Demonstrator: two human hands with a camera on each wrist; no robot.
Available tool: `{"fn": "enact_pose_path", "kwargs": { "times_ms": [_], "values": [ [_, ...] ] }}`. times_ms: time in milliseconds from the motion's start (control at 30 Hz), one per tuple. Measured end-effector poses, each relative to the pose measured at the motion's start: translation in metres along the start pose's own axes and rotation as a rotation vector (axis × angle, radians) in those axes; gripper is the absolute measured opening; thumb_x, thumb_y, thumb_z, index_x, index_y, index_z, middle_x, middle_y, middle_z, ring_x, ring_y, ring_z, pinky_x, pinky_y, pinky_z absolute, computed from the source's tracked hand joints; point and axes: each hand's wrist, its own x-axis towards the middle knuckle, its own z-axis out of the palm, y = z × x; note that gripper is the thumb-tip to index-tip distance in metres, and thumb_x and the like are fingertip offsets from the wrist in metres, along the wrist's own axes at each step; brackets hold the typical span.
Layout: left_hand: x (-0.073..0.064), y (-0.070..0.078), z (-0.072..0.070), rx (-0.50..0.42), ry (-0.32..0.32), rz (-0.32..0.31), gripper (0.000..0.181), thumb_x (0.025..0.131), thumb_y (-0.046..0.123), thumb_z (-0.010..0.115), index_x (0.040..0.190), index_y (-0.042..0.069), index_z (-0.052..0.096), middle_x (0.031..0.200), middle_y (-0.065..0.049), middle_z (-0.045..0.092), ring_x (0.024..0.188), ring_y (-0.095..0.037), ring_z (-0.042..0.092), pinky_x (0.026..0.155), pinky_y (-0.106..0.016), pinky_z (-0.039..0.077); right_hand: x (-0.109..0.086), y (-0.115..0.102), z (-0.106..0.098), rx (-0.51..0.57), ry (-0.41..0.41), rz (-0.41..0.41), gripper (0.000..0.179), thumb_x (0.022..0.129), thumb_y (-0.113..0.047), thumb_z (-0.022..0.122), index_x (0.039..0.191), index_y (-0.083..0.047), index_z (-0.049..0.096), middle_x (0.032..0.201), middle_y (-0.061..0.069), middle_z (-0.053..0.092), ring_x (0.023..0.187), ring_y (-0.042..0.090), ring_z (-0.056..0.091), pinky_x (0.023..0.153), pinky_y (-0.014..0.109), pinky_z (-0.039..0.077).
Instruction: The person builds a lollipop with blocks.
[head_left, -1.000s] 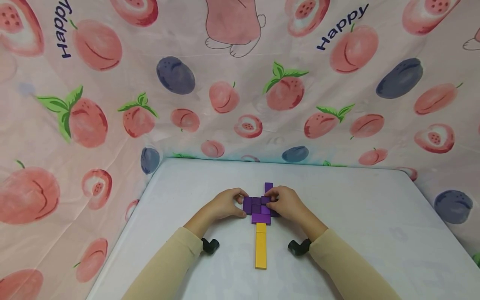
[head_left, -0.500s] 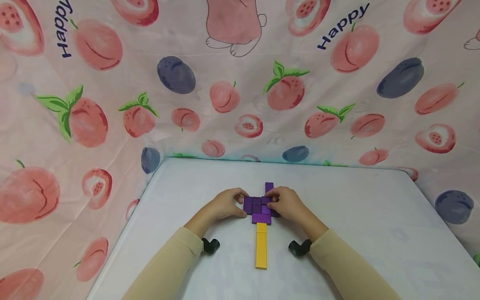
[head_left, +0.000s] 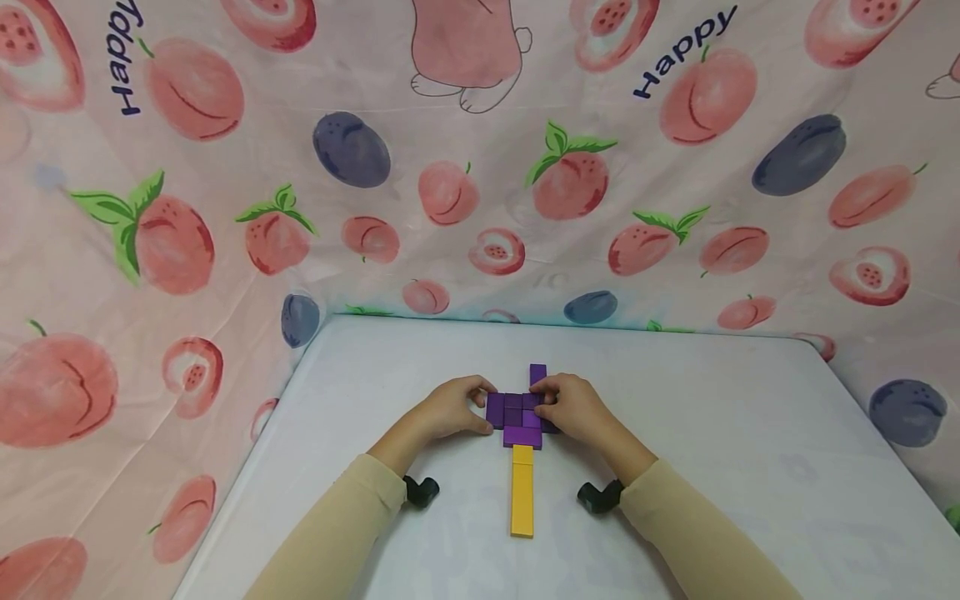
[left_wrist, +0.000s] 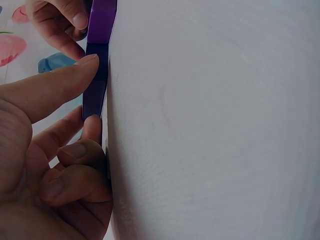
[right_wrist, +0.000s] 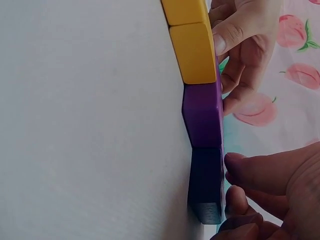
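Note:
Several purple blocks lie flat on the white table, fitted together into a cluster (head_left: 513,416). A yellow block (head_left: 522,500) and a shorter yellow one (head_left: 522,455) run from its near side in a line. My left hand (head_left: 453,408) holds the dark purple block (head_left: 495,412) at the cluster's left end, thumb on its near edge and a fingertip at its far edge. My right hand (head_left: 576,407) pinches a small purple block (head_left: 530,400) at the upper right of the cluster and partly covers it. Beyond that hand, a purple block (head_left: 537,375) points away.
The white table (head_left: 675,483) extends around the blocks. A fruit-printed cloth (head_left: 480,192) hangs behind it and along the left. Dark wrist-camera mounts (head_left: 422,492) stick out from both sleeves, close above the table.

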Motion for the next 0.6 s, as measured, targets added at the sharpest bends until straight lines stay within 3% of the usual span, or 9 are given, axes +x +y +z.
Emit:
{"fn": "enact_pose_path", "kwargs": {
  "times_ms": [600],
  "values": [
    [-0.0001,0.0005,-0.0011,-0.003,0.005,0.005,0.059,0.077,0.019,0.096,0.129,0.019,0.071,0.103,0.002,0.065,0.102,-0.02,0.057,0.098,-0.042,0.044,-0.0022,-0.002,-0.0006,0.006,-0.006,0.003,0.025,0.096,-0.009,0.078,0.121,-0.01,0.079,0.089,0.005,0.062,0.085,0.02,0.055,0.07,0.03,0.047]
  ]
}}
